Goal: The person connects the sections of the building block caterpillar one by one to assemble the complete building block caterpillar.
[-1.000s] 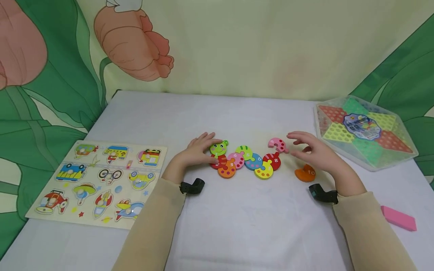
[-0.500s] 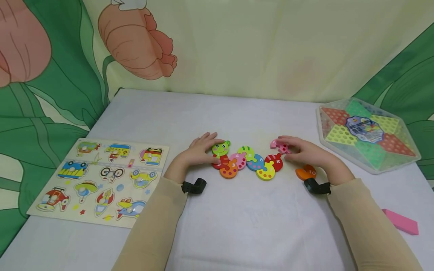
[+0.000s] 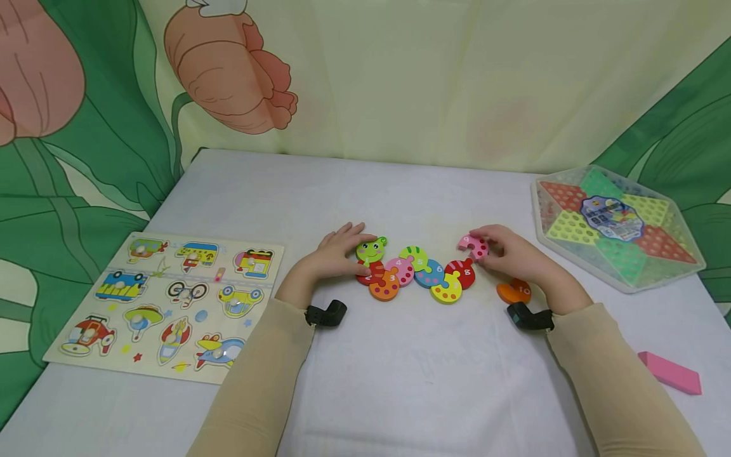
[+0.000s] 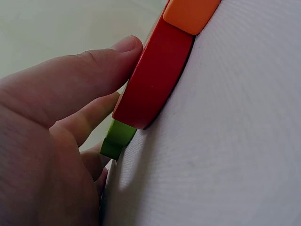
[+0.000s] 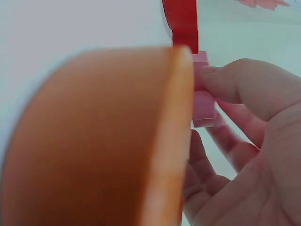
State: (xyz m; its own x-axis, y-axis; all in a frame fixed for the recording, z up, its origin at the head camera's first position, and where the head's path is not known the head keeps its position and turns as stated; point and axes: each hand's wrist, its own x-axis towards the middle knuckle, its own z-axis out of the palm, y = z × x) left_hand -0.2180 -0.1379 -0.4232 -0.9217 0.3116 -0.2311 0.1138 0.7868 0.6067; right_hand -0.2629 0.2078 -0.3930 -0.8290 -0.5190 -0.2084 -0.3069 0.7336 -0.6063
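Observation:
A row of joined, numbered caterpillar puzzle pieces lies on the white cloth, from a smiling green head [image 3: 370,250] through a red piece [image 4: 153,77] and several others to a red piece marked 8 [image 3: 461,274]. My left hand [image 3: 337,254] rests at the head end, its fingers spread; the thumb presses on the red piece below the head. With thumb and fingers my right hand [image 3: 511,254] pinches a pink dotted puzzle piece [image 3: 471,246] at the row's right end, touching the red 8 piece. Under the right wrist lies an orange piece [image 3: 514,291] marked 10.
On the left lies a vehicle peg puzzle board [image 3: 165,304], partly behind the left sleeve. A clear hexagonal game box [image 3: 617,222] stands at the back right. A pink block [image 3: 669,372] sits beside the right sleeve. A patterned curtain [image 3: 400,82] hangs behind the table.
My right hand has come left onto the pink piece and taken hold of it; the piece has turned slightly. The left hand stays in place at the caterpillar's head.

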